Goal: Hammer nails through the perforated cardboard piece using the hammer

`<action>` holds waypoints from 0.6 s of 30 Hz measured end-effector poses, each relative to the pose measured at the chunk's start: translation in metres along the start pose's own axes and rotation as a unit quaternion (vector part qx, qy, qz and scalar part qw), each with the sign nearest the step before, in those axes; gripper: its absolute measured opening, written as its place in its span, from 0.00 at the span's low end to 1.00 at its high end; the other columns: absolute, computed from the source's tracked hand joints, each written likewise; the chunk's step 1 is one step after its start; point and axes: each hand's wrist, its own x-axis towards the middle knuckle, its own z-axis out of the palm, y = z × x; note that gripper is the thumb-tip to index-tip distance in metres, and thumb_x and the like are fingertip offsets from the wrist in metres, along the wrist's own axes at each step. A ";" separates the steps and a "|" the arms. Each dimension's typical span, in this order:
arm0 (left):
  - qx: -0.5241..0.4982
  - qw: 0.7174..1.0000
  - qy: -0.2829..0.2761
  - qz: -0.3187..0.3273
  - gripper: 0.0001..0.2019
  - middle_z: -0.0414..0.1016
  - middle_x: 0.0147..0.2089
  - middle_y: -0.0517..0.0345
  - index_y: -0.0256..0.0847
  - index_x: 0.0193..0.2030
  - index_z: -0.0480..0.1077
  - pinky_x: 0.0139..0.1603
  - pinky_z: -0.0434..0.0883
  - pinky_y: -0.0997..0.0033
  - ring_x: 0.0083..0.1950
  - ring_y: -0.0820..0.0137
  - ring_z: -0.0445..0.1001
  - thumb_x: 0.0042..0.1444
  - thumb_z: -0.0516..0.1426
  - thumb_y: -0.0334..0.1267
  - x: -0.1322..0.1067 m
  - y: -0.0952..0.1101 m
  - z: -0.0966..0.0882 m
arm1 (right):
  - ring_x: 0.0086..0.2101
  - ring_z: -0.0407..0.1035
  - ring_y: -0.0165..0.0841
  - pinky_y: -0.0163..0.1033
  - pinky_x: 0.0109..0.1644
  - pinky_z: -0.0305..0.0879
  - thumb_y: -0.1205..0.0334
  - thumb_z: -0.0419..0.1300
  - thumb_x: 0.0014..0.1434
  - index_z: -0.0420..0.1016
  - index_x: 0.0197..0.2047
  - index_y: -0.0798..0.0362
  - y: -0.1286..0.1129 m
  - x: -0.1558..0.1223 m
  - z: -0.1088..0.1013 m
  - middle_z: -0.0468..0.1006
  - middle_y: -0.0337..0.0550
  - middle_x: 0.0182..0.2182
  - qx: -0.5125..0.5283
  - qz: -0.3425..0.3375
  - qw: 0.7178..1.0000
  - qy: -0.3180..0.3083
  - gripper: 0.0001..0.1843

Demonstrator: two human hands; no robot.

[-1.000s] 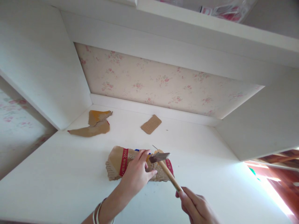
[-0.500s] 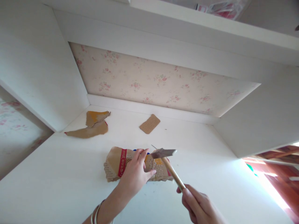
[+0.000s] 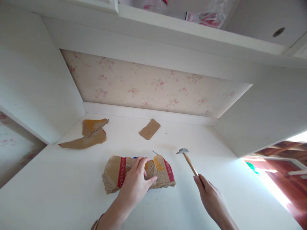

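Note:
A torn brown cardboard piece (image 3: 115, 172) with red bands and rows of small holes lies on the white desk (image 3: 59, 191). My left hand (image 3: 136, 183) rests on its middle, fingers bent and pressing it down; a thin nail or needle (image 3: 154, 152) sticks up by the fingertips. My right hand (image 3: 211, 198) grips the wooden handle of a small hammer (image 3: 188, 159). The hammer's metal head touches the desk to the right of the cardboard.
Two torn brown cardboard scraps (image 3: 88, 135) lie at the back left. A small perforated brown rectangle (image 3: 150, 129) sits near the floral back wall (image 3: 155, 86). White side panels close in the desk; a shelf overhead holds plastic packaging (image 3: 206, 14).
The hammer has swung from above the cardboard to the right and down onto the desk. My left hand stays on the cardboard. The camera tilted slightly.

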 end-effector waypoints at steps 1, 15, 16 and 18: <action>-0.001 1.000 -0.001 -0.002 0.24 0.69 0.47 0.59 0.45 0.53 0.62 0.40 0.73 0.64 0.32 0.71 0.72 0.51 0.64 0.34 0.000 0.000 0.000 | 0.44 0.73 0.47 0.44 0.44 0.65 0.42 0.40 0.67 0.70 0.48 0.48 0.004 0.003 0.003 0.78 0.51 0.48 -0.030 0.001 1.000 -0.005 0.25; 0.022 1.000 0.008 -0.008 0.24 0.69 0.45 0.60 0.46 0.55 0.61 0.41 0.73 0.65 0.32 0.71 0.73 0.52 0.63 0.37 -0.001 -0.001 -0.002 | 0.39 0.75 0.40 0.39 0.33 0.65 0.52 0.41 0.71 0.71 0.48 0.46 0.029 0.022 0.037 0.75 0.46 0.45 -0.191 -0.073 0.977 0.066 0.20; 0.024 1.000 0.008 -0.005 0.24 0.69 0.44 0.60 0.46 0.55 0.61 0.41 0.73 0.65 0.32 0.71 0.73 0.52 0.63 0.37 -0.002 -0.002 -0.001 | 0.40 0.75 0.40 0.39 0.35 0.66 0.52 0.41 0.71 0.72 0.47 0.47 0.031 0.023 0.040 0.75 0.47 0.46 -0.196 -0.080 0.974 0.078 0.20; 0.027 1.000 0.009 0.004 0.24 0.69 0.43 0.59 0.46 0.56 0.61 0.41 0.73 0.64 0.32 0.70 0.73 0.53 0.62 0.38 -0.003 -0.005 0.000 | 0.42 0.74 0.40 0.40 0.38 0.67 0.54 0.42 0.71 0.74 0.46 0.48 0.034 0.025 0.044 0.75 0.48 0.46 -0.197 -0.094 0.971 0.095 0.20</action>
